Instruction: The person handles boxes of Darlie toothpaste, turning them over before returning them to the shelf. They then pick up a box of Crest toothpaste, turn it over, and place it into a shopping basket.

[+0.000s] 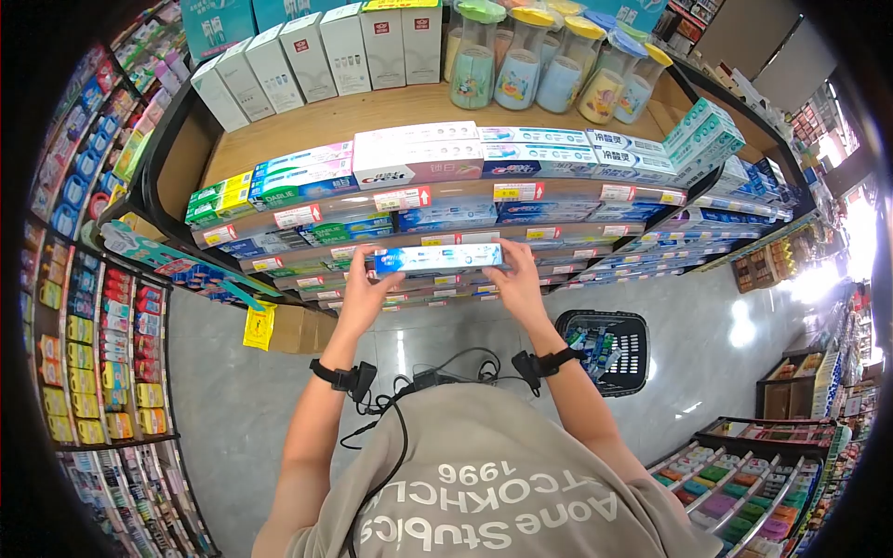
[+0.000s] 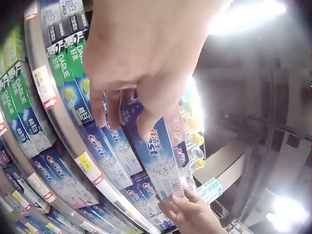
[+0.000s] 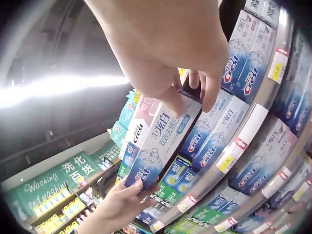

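- Blue and white cardboard is what I hold: in the head view a long toothpaste box (image 1: 437,258) lies level between my two hands, in front of the tiered shelves (image 1: 279,130) of toothpaste.
- My left hand (image 1: 365,284) pinches the left end of the box, and my right hand (image 1: 514,277) pinches the right end.
- Behind my right forearm a black shopping basket (image 1: 609,349) stands on the grey floor (image 1: 233,400), with some goods inside.
- On the top wooden shelf I see white cartons (image 1: 316,51) and pastel jars (image 1: 549,65) with coloured lids.
- In the left wrist view my left hand (image 2: 141,63) curls its fingers (image 2: 146,124) over the near end of the toothpaste box (image 2: 158,156), and my right hand (image 2: 192,214) grips the far end.
- Just beside the box, more Crest boxes (image 2: 109,146) and green Darlie boxes (image 2: 70,78) lie in rows behind yellow price tags (image 2: 87,165).
- In the right wrist view my right hand (image 3: 165,44) holds the near end of the box (image 3: 156,141) between thumb and fingers, and my left hand (image 3: 119,202) holds the far end from below.
- A green sign (image 3: 53,183) hangs further back.
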